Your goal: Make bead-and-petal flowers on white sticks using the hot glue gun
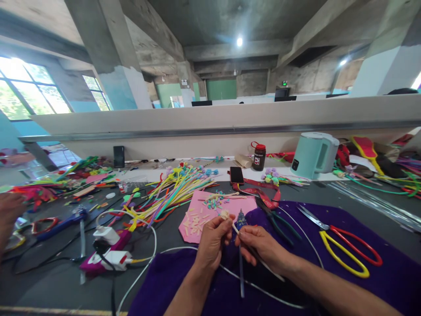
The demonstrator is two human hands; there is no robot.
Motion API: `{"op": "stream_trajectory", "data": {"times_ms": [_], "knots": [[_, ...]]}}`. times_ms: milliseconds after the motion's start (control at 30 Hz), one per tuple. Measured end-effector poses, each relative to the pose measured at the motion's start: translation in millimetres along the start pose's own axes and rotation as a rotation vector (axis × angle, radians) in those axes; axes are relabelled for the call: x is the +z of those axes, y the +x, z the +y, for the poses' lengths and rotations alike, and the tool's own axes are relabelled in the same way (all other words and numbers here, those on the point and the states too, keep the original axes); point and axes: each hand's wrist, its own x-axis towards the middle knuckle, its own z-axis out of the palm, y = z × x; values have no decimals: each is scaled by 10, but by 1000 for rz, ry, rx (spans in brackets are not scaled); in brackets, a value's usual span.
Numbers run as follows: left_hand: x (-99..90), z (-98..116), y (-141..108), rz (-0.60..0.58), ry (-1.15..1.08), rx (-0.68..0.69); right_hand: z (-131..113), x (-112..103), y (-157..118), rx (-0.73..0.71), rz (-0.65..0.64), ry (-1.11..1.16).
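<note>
My left hand (213, 239) pinches a small cream-coloured flower-like piece (225, 214) between thumb and fingers. A thin pale stem (235, 228), which looks like a pipe cleaner, runs from it to my right hand (261, 243). The thumb and forefinger of that hand are closed on the stem, and its tail sticks out below the palm. Just behind and between the hands is a dark, speckled tool tip, apparently a glue gun (241, 218), with a translucent stick (242, 281) below it. Beyond my left hand, a pink sheet (186, 235) bears short cream pieces (196, 221) and small coloured bits.
Red-and-yellow scissors (345, 245) and dark green pliers (279, 224) lie on the purple cloth (329, 276) to the right. A power strip (105, 259) with cables and a blue glue gun (64, 224) are left. Pipe cleaners (174, 193), a kettle (312, 153) and another person's hand (11, 208) are beyond.
</note>
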Motion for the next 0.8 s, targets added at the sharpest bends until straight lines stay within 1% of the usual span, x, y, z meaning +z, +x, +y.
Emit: {"op": "stream_trajectory", "data": {"times_ms": [133, 333, 433, 633, 800], "knots": [[14, 4, -4, 35, 53, 26, 12, 4, -3, 7, -7, 4], [21, -6, -27, 38, 203, 200, 53, -7, 10, 32, -11, -3], [16, -3, -40, 33, 267, 264, 55, -11, 4, 30, -22, 0], [5, 11, -47, 19, 327, 312, 49, -3, -12, 30, -25, -9], [5, 44, -56, 44, 343, 331, 78, -9, 8, 31, -19, -18]]}}
